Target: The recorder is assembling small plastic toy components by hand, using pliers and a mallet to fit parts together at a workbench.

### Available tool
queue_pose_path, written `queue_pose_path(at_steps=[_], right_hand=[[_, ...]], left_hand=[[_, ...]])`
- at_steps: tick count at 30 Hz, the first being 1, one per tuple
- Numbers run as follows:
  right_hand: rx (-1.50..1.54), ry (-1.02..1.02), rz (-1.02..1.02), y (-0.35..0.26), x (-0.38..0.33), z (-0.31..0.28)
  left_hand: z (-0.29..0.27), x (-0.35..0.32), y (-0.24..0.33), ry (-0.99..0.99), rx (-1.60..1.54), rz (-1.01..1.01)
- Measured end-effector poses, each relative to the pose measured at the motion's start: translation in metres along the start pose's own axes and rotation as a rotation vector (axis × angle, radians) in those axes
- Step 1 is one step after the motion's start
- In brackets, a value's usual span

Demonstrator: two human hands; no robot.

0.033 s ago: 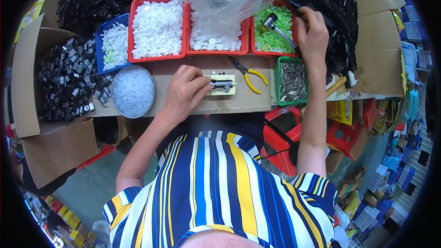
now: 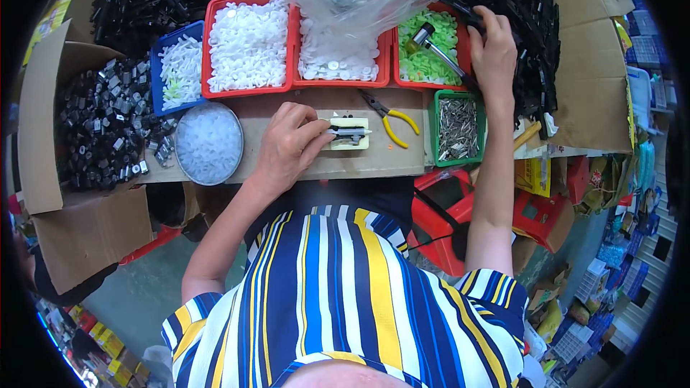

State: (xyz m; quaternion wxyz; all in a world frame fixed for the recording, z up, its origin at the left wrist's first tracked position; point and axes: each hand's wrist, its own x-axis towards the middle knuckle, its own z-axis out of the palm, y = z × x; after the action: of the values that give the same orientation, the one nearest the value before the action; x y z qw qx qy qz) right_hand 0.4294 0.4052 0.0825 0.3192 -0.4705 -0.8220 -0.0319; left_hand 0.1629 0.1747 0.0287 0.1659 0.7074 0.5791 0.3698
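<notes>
At the bench, the left hand (image 2: 287, 147) pinches a small part onto the pale jig (image 2: 346, 133); farther off, the right hand (image 2: 494, 54), closed on a hammer (image 2: 440, 54), hovers over green pieces (image 2: 425, 54), unchanged since the previous frame.

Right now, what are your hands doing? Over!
Left hand pinning a small part on the pale block. Right hand gripping the hammer over the green-parts tray. Yellow-handled pliers beside the block.

a small grey assembly (image 2: 350, 132) lies flat on a pale yellow block (image 2: 345, 143); a hammer (image 2: 440, 53) angles over green parts.
</notes>
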Motion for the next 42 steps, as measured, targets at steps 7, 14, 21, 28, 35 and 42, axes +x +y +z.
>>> queue_pose_path(at_steps=[7,14,21,28,35,42], right_hand=[[-0.02,0.059,-0.125,0.003,0.006,-0.009],[-0.138,0.106,-0.562,-0.092,-0.067,-0.016],[0.085,-0.134,-0.479,-0.121,-0.092,-0.007],[0.341,-0.437,-0.427,-0.116,-0.08,-0.018],[0.279,-0.477,-0.399,-0.141,-0.099,0.001],[0.31,-0.559,-0.386,-0.16,-0.104,0.017]], left_hand=[[-0.009,-0.001,0.004,0.07,-0.016,-0.026],[-0.006,0.031,0.045,-0.031,-0.995,-0.665],[0.008,0.029,0.027,-0.009,-1.192,-0.764],[-0.02,0.013,0.008,-0.137,-1.029,-0.652],[-0.043,-0.004,-0.008,0.213,-0.458,-0.446],[-0.051,-0.016,-0.01,0.229,-0.338,-0.443]])
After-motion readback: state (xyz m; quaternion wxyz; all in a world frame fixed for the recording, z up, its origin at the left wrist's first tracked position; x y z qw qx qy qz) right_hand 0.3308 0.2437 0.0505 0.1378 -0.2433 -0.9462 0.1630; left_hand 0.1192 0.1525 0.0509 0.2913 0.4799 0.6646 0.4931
